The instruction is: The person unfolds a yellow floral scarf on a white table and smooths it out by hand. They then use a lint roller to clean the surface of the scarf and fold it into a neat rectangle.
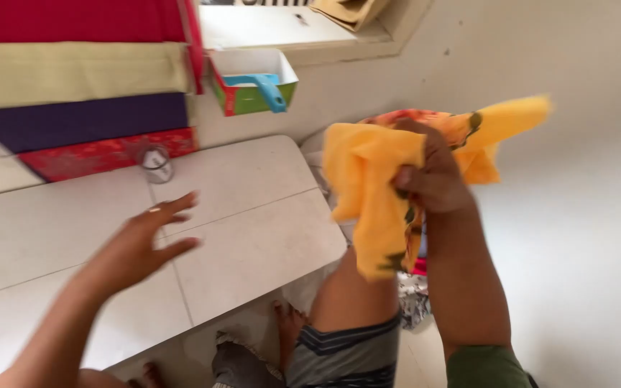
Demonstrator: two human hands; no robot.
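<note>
My right hand (431, 176) is shut on a bunched yellow-orange cloth (371, 187) with a dark leaf print, held up in the air right of the white table (253, 230). Part of the cloth trails out to the right and is blurred. My left hand (145, 241) hovers over the white table with its fingers spread and nothing in it. My bare knee and striped shorts (346, 352) show below the cloth.
A stack of folded fabrics, red, pale green, purple and patterned red (73, 93), lies at the table's far left. A small round glass object (156, 164) stands beside it. A green-and-white box holding a blue-handled tool (253, 82) sits by the wall. More cloth lies on the floor.
</note>
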